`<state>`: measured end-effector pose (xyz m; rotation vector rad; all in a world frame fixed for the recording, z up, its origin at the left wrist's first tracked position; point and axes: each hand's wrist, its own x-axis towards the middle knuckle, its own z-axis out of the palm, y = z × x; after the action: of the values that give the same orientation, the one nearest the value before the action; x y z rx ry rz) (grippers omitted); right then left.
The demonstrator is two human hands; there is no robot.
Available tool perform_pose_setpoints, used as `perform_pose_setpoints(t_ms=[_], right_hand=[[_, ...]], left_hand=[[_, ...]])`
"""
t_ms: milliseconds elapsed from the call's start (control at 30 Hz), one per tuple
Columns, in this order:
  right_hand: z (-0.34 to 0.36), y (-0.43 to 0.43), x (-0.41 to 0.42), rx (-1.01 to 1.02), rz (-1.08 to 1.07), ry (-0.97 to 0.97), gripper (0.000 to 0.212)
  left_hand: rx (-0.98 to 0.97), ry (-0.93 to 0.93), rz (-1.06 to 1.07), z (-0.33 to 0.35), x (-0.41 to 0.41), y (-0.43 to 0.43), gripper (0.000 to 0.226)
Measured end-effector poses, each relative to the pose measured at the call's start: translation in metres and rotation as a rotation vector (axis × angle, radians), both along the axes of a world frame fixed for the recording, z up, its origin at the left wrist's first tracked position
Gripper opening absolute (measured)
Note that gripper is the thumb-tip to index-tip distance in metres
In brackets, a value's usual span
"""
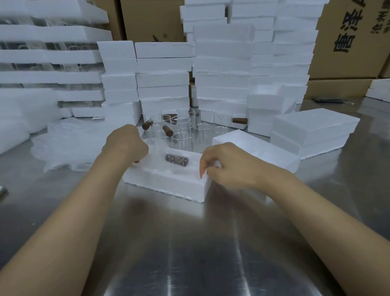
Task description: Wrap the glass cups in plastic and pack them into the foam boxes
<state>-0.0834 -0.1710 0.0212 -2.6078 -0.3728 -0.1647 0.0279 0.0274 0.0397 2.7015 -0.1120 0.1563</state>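
The foam box (173, 182) lies lengthwise left-to-right, mid-tabletop. The right hand (226, 166) pinches its right rim; the left hand (124, 146) is curled, its grip unclear.

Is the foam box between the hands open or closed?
Open. The foam box has no lid on it, and a plastic-wrapped cup lies visible inside.

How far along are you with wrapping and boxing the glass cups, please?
Done: one plastic-wrapped piece lies in the open foam box. In hand: the left hand is at its left end; the right hand seems to pinch its right wall. Left: several bare glass cups stand behind, and the box has no lid on. Whether the stacked boxes are filled does not show.
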Motion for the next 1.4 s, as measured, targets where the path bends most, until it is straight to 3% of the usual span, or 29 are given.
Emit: perform_pose_setpoints(t_ms=[100,233,300,400,533,733,867,1067,1133,1267,1333,1400], right_hand=[[0.000,0.003,-0.001,0.094,0.052,0.050,0.021],[-0.001,-0.001,0.000,-0.073,0.007,-0.061,0.013],[0.001,-0.009,0.001,-0.087,-0.025,-0.114,0.005],[-0.001,-0.021,0.006,-0.087,-0.106,-0.143,0.010],[-0.008,-0.030,0.011,-0.061,-0.152,-0.178,0.016],[0.001,-0.043,0.013,0.071,-0.320,-0.314,0.025],[-0.001,-0.051,0.014,-0.103,-0.498,-0.176,0.031],[-0.003,-0.052,0.011,-0.177,-0.434,0.021,0.058],[-0.002,-0.052,0.010,-0.098,-0.429,-0.028,0.054],[0.014,-0.054,0.007,0.111,-0.471,-0.297,0.041],[0.024,-0.052,0.004,0.270,-0.465,-0.456,0.038],[0.030,-0.049,0.001,0.454,-0.426,-0.585,0.039]], left_hand=[[-0.060,0.037,-0.041,0.000,0.000,-0.002,0.031],[-0.126,0.055,-0.082,0.001,-0.004,-0.005,0.042],[-0.099,-0.095,-0.125,0.002,-0.006,-0.010,0.048],[-0.067,-0.338,-0.316,0.003,-0.015,-0.019,0.039],[-0.045,-0.159,-0.503,-0.002,-0.023,-0.027,0.045],[-0.269,-0.201,-0.528,-0.017,-0.020,-0.030,0.026],[-0.079,-0.298,-0.493,-0.019,-0.021,-0.037,0.026],[0.157,-0.476,-0.524,-0.027,-0.023,-0.047,0.054],[0.123,-0.448,-0.528,-0.027,-0.023,-0.047,0.053],[-0.282,-0.522,-0.409,-0.017,-0.022,-0.037,0.036],[-0.257,-0.543,-0.216,-0.011,-0.012,-0.024,0.031],[-0.128,-0.368,-0.053,-0.007,-0.004,-0.010,0.030]])
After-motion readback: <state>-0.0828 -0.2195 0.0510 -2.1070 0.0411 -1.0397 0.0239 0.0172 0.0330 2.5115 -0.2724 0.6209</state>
